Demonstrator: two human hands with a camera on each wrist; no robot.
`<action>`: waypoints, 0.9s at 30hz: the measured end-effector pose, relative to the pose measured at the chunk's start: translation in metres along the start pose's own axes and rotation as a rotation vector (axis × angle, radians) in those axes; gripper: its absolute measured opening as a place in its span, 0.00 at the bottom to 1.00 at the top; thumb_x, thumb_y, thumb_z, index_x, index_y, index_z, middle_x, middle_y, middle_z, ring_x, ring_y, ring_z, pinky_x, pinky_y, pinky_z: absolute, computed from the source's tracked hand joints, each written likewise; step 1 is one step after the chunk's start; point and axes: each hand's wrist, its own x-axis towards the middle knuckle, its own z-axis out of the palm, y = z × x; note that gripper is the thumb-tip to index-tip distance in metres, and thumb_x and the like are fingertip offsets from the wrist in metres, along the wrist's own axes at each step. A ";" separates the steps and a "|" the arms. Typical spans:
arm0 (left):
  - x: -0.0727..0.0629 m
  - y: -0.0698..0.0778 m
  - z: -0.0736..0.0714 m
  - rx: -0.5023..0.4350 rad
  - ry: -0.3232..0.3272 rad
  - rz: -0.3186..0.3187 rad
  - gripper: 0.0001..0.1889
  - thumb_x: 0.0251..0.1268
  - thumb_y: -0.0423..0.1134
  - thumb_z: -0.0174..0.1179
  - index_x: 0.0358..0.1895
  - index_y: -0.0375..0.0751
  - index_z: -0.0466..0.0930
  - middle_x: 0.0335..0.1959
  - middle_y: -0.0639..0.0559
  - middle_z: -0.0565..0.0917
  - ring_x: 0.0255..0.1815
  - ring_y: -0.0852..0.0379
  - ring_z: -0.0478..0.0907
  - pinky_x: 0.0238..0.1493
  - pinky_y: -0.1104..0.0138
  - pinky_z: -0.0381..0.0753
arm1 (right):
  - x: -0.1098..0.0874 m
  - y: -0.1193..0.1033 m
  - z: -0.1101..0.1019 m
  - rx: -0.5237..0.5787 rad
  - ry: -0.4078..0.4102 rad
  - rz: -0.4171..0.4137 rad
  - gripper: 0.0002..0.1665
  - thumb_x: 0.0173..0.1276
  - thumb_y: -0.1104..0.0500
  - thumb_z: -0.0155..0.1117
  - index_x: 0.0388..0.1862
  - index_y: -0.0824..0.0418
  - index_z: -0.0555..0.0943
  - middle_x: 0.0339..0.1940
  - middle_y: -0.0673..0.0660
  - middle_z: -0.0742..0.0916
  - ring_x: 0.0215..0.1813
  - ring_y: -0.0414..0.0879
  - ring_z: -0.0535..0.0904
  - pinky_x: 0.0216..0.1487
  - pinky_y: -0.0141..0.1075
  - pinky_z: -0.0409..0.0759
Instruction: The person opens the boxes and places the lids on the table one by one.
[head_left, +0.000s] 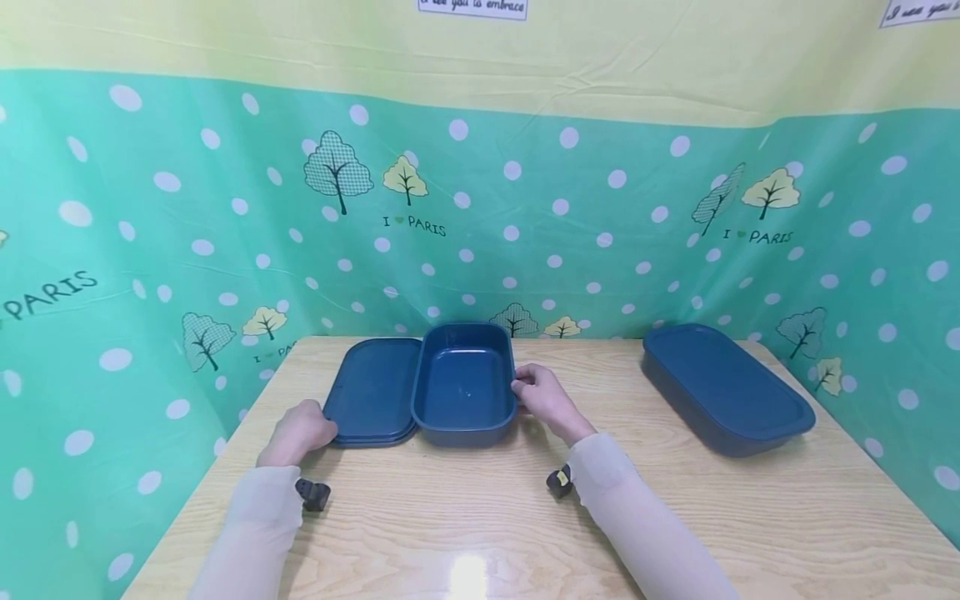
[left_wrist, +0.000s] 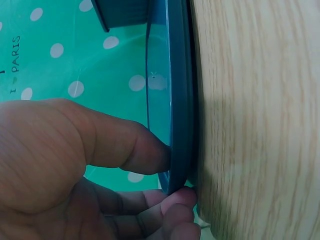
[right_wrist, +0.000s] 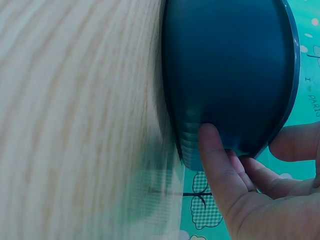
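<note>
An uncovered dark blue plastic food container [head_left: 465, 387] stands toward the back of the table, its inside bare. Flat against its left side lies a matching rounded lid [head_left: 375, 387]. My left hand [head_left: 300, 429] pinches the lid's near left corner; in the left wrist view the thumb is on top of the edge [left_wrist: 180, 100] and the fingertips are at its underside. At the container's right wall, my right hand [head_left: 551, 400] grips the side. Seen from the right wrist, the thumb is at the rim and the fingers press the outer wall [right_wrist: 230, 75].
A second blue container [head_left: 723, 387], longer and with its lid on, sits at the table's right edge. The wooden table [head_left: 420, 517] meets a green dotted curtain [head_left: 480, 208] at the back and sides. Each wrist wears a small black camera.
</note>
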 end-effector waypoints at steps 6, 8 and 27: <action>0.001 -0.001 0.000 0.003 -0.008 0.009 0.23 0.59 0.35 0.50 0.52 0.17 0.68 0.40 0.29 0.77 0.33 0.43 0.73 0.32 0.57 0.75 | 0.000 0.000 0.000 0.013 -0.005 0.003 0.19 0.71 0.66 0.50 0.57 0.75 0.70 0.48 0.69 0.78 0.45 0.56 0.80 0.46 0.45 0.82; 0.001 -0.001 0.000 0.007 -0.009 0.014 0.23 0.60 0.36 0.50 0.52 0.17 0.68 0.39 0.30 0.77 0.33 0.43 0.73 0.31 0.57 0.75 | 0.000 0.000 0.000 0.012 -0.005 0.004 0.19 0.71 0.66 0.50 0.57 0.75 0.70 0.47 0.68 0.79 0.44 0.55 0.80 0.46 0.45 0.82; -0.004 -0.001 0.000 -0.001 -0.008 0.000 0.21 0.59 0.35 0.50 0.50 0.19 0.70 0.37 0.33 0.78 0.32 0.45 0.72 0.29 0.58 0.74 | 0.001 0.001 -0.002 0.028 -0.018 0.005 0.21 0.71 0.66 0.50 0.60 0.76 0.68 0.49 0.70 0.78 0.46 0.58 0.81 0.44 0.42 0.82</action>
